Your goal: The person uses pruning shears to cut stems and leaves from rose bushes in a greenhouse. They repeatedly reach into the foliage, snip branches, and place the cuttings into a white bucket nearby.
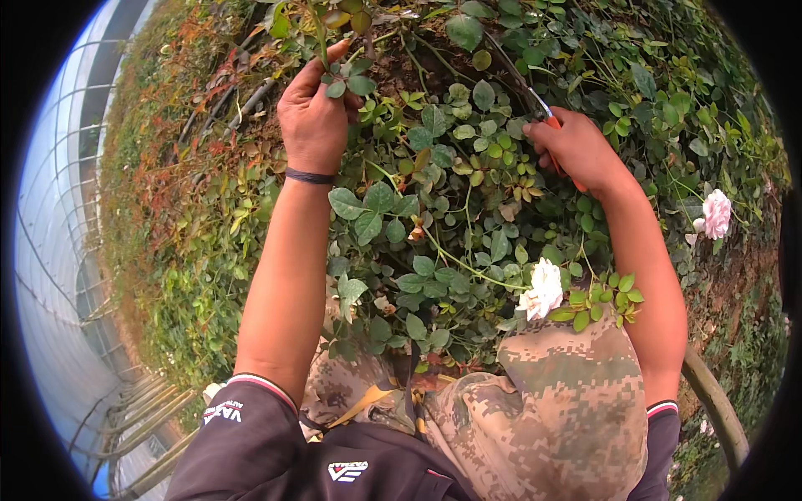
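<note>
My left hand [319, 103], with a dark band at the wrist, pinches a green rose stem [318, 31] between thumb and fingers. Leaves of that stem [348, 81] hang over the fingertips. On the right, my right hand [573, 147] is closed around the orange handle of a metal cutting tool [554, 121]. Its metal part points up and left into the foliage, where the leaves partly hide it; its exact kind is unclear. Between my hands grow dense rose bushes [438, 153]. A white rose [542, 289] blooms below my right hand, near my camouflage-clad knee [576, 369].
Dark pipes [250, 103] run through the plants beyond my left hand. A pink rose [716, 214] stands right of my right forearm. A curved wooden pole [714, 401] rises at lower right. Greenhouse framing with plastic sheeting [56, 232] spans the left side.
</note>
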Demonstrator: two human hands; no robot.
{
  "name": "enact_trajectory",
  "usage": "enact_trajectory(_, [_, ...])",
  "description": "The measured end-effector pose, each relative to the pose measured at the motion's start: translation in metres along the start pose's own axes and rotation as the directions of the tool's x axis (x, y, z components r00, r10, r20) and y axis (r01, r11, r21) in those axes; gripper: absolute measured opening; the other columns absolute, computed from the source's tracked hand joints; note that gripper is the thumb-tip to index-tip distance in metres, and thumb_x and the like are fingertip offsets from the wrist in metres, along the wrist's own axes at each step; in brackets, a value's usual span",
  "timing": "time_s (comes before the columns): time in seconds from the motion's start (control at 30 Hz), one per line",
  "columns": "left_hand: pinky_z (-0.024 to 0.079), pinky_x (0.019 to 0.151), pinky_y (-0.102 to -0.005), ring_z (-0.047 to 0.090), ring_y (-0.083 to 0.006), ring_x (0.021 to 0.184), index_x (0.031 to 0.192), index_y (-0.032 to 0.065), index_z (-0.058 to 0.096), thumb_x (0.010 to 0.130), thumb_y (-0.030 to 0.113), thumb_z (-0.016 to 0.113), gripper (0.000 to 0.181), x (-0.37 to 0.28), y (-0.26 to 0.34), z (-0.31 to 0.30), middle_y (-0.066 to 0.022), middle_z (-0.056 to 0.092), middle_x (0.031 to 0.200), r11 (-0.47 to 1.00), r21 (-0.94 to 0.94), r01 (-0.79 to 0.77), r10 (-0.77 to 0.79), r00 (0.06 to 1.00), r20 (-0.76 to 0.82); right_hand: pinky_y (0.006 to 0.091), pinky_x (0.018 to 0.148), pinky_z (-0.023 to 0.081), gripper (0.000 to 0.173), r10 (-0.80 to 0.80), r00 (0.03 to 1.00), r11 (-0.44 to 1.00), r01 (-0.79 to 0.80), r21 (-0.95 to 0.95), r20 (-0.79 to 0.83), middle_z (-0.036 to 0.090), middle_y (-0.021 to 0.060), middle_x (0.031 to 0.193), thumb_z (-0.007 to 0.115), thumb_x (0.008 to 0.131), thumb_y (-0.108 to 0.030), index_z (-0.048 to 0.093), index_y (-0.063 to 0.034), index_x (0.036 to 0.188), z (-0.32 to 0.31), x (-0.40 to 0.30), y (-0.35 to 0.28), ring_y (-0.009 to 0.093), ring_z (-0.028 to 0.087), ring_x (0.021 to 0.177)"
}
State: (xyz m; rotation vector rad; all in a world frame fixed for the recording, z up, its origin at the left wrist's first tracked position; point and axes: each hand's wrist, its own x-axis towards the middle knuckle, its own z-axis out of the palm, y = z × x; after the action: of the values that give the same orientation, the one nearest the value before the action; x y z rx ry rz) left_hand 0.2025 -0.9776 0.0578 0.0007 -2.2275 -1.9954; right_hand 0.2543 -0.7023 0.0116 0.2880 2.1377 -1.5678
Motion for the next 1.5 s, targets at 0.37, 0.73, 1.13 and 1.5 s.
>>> enact_trajectory(0.37, [0.045,0.069,-0.0230,0.053,-0.0125,0.079,0.097,0.0033,0.050,0.078,-0.011,0.040,0.026,0.002,0.081,-0.064,-0.0062,0.054,0.089,0.952,0.102,-0.290,0.287,0.957,0.042,0.0279,0.048,0.042,0.034,-0.017,1.000,0.997,0.019,-0.069,0.022,0.054,0.0044,0.068,0.060,0.078,-0.033,0.055,0.0000,0.087,-0.010,0.005,-0.003,0.012,0.051,0.054])
enact_trajectory(0.73, [0.050,0.072,-0.0461,0.063,-0.0377,0.083,0.111,-0.0040,0.046,0.081,0.018,0.053,0.038,0.048,0.002,0.088,-0.0215,0.063,0.088,0.252,0.908,-0.333,0.080,0.943,0.324,0.0254,0.053,0.042,0.029,-0.086,0.990,0.992,0.076,0.097,0.111,0.054,0.0019,0.069,0.061,0.081,-0.031,0.053,-0.0027,0.082,-0.020,0.013,-0.036,0.010,0.052,0.057])
enact_trajectory(1.13, [0.050,0.064,-0.0444,0.063,-0.0335,0.083,0.096,0.0152,0.059,0.084,0.014,0.042,0.021,0.065,-0.006,0.098,-0.0156,0.064,0.086,0.118,0.941,-0.318,0.054,0.948,0.313,0.0238,0.056,0.043,0.029,-0.071,0.991,0.989,0.054,0.140,0.114,0.053,0.0012,0.072,0.062,0.081,-0.028,0.052,-0.0015,0.089,-0.024,0.006,-0.030,0.009,0.052,0.060])
enact_trajectory(1.5, [0.045,0.055,-0.0344,0.057,-0.0279,0.062,0.075,0.0050,0.052,0.073,0.010,0.057,0.007,0.020,0.049,0.016,-0.0089,0.058,0.078,0.496,0.595,-0.632,0.262,0.762,0.592,0.0246,0.057,0.042,0.026,-0.061,0.995,0.988,0.049,0.145,0.083,0.053,0.0008,0.071,0.061,0.080,-0.026,0.053,-0.0022,0.088,-0.025,-0.002,-0.008,0.009,0.050,0.061])
